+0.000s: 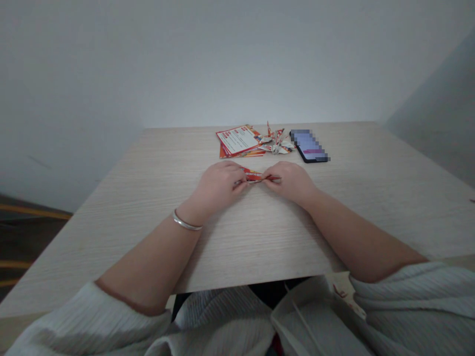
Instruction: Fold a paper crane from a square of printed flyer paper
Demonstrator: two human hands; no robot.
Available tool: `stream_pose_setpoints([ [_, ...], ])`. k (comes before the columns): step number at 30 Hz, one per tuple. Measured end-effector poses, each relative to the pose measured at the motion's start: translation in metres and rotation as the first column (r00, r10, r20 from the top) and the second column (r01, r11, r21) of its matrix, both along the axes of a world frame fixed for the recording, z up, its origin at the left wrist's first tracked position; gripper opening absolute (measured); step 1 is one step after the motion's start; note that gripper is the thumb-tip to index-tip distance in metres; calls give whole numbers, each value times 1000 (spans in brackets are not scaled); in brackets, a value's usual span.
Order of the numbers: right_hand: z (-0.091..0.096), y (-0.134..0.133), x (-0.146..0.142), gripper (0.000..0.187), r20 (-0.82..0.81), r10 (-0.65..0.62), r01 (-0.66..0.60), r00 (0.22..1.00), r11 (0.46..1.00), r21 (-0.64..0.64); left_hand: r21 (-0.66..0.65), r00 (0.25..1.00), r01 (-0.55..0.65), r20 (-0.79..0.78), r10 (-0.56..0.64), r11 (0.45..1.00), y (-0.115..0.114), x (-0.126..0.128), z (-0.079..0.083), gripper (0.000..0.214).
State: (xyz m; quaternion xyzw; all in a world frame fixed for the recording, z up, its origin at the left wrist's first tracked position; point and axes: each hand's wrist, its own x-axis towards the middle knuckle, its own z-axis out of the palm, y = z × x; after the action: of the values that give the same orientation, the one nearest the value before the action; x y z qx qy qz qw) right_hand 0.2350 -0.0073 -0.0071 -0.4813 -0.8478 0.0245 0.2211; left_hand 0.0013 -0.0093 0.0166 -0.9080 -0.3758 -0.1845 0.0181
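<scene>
Both my hands rest on a light wooden table (pixel 260 232) and pinch a small folded piece of red and white printed paper (pixel 254 175) between them. My left hand (pixel 217 185), with a silver bangle on its wrist, has its fingers curled round the paper's left end. My right hand (pixel 291 182) grips the right end with closed fingers. Most of the paper is hidden by my fingers.
Behind my hands lies a stack of red and white printed sheets (pixel 239 141). To their right sit folded paper cranes (pixel 276 141). A dark phone (pixel 309 146) lies further right. A plain wall stands behind the table.
</scene>
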Motion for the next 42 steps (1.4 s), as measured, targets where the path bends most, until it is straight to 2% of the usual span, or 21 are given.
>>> stream_pose_setpoints([
  [6,8,-4,0,14,102,-86,88,991,996,-18,-98,985,-160,-86,152,982,-3,-2,-2,29],
  [15,10,-1,12,13,185,-166,173,969,985,-22,-145,957,-259,-168,235,955,-4,-2,3,29],
  [23,18,-1,20,21,309,-233,247,922,969,-4,-258,988,-142,-93,122,956,0,-5,0,29],
  [28,19,0,21,22,321,-291,310,901,951,-8,-315,998,48,-22,-58,948,-1,-4,2,33],
  [30,17,1,23,23,296,-291,308,910,951,-13,-310,997,79,13,-79,947,-1,-5,1,40],
  [32,14,2,23,26,246,-278,290,929,957,-15,-276,998,63,5,-64,959,1,-6,-2,44],
  [38,7,1,11,27,116,-128,134,985,990,-51,-148,980,-11,-200,-19,989,4,-8,-8,45],
  [42,7,-4,-2,28,96,-74,83,993,993,-88,-130,979,-48,-201,21,990,0,-3,-6,45],
])
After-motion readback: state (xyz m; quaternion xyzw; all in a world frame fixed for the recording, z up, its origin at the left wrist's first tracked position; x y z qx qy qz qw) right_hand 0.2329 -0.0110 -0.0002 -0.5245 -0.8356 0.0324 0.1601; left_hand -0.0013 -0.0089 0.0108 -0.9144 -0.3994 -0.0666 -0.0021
